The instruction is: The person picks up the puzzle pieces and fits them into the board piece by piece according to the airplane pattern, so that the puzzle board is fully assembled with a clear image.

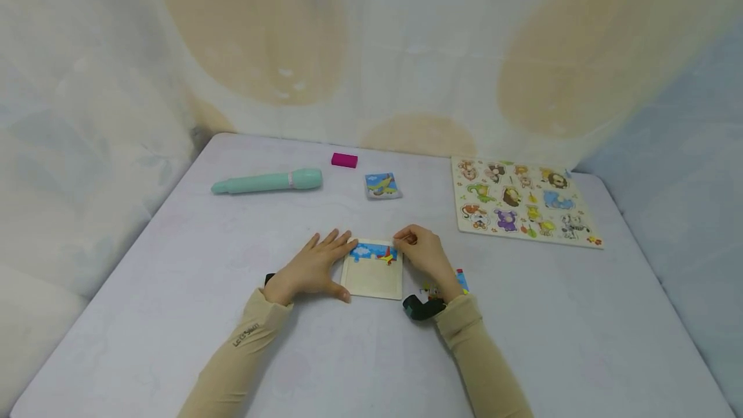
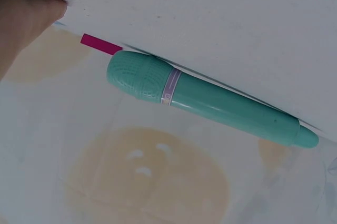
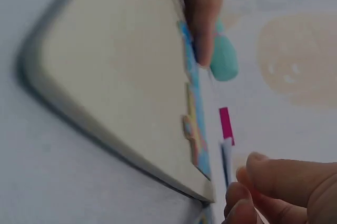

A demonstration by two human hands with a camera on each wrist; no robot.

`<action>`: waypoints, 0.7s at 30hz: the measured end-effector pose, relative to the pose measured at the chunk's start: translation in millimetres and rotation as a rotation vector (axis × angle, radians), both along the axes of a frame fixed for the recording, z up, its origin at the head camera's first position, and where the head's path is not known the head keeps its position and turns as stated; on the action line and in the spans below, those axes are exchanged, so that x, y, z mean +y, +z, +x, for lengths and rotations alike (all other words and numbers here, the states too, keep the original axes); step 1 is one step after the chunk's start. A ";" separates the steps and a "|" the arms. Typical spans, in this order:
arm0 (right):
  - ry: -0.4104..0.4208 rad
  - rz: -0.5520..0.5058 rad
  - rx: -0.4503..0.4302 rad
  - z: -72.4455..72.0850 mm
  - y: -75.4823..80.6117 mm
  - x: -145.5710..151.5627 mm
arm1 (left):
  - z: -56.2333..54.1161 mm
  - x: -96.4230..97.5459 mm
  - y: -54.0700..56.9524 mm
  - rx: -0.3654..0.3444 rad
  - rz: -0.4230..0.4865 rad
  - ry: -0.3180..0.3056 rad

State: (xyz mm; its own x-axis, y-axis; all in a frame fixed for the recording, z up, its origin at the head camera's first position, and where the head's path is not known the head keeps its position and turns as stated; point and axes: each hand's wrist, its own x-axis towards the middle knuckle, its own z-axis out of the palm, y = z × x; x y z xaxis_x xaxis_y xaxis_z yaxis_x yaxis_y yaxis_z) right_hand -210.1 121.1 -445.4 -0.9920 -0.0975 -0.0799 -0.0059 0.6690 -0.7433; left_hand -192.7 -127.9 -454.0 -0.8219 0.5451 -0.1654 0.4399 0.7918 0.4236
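Observation:
A small wooden puzzle tray (image 1: 371,281) lies flat on the table, with joined blue puzzle pieces (image 1: 364,251) along its far edge and bare wood below. Part of a red and yellow picture shows on them. My left hand (image 1: 315,268) rests spread at the tray's left side, fingertips by its far left corner and thumb by the near one. At the far right corner is my right hand (image 1: 425,251), its fingers curled in with thumb and fingertips close together; no piece shows between them. Other loose puzzle pieces (image 1: 462,280) lie partly hidden beneath the right wrist.
Beyond the tray sits a small picture packet (image 1: 382,186) with a yellow-green plane. A magenta block (image 1: 344,160) and a mint-green toy microphone (image 1: 261,182) lie farther back, to the left. An animal puzzle board (image 1: 493,208) lies at the back right. Curtains hang around the table.

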 end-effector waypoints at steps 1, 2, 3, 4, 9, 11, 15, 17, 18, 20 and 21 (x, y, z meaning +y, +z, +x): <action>0.004 -0.020 -0.008 -1.5 0.2 4.8 | 0.2 0.3 -0.1 -0.003 0.001 0.000; 0.007 -0.042 -0.020 -3.2 0.4 10.1 | 0.3 0.5 -0.3 -0.005 -0.002 0.000; 0.017 -0.054 -0.023 -5.1 0.2 15.8 | 0.4 0.6 0.0 -0.005 -0.006 -0.001; 0.024 -0.070 -0.031 -6.7 -0.1 21.7 | 0.4 0.8 0.3 -0.003 -0.005 -0.003; 0.086 -0.110 -0.074 -10.1 -2.1 47.5 | 0.1 1.2 2.2 0.000 -0.007 -0.012; 0.112 -0.102 -0.099 -9.5 -2.3 53.5 | 0.3 1.2 2.9 -0.002 -0.007 -0.013; 0.166 -0.034 -0.107 -8.8 -2.6 56.7 | 0.8 1.1 3.3 -0.001 -0.003 -0.012; 0.178 0.001 -0.108 -8.5 -2.0 55.0 | 1.0 0.9 3.0 0.000 0.000 -0.011; 0.180 0.018 -0.107 -8.3 -1.4 53.8 | 1.0 0.7 2.7 0.001 0.002 -0.010; 0.179 0.044 -0.114 -8.1 -0.2 51.5 | 1.0 0.6 2.0 0.002 0.004 -0.008; 0.178 0.052 -0.118 -8.0 0.8 50.7 | 1.1 0.6 1.6 0.004 0.005 -0.008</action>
State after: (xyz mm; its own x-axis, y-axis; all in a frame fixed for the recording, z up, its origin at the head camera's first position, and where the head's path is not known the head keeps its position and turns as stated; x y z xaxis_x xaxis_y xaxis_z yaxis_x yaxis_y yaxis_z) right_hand -218.1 171.8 -444.7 -0.9429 -0.2634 -0.2038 -0.0428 0.7028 -0.7101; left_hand -191.6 -127.3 -452.4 -0.8181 0.5524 -0.1595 0.4477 0.7861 0.4261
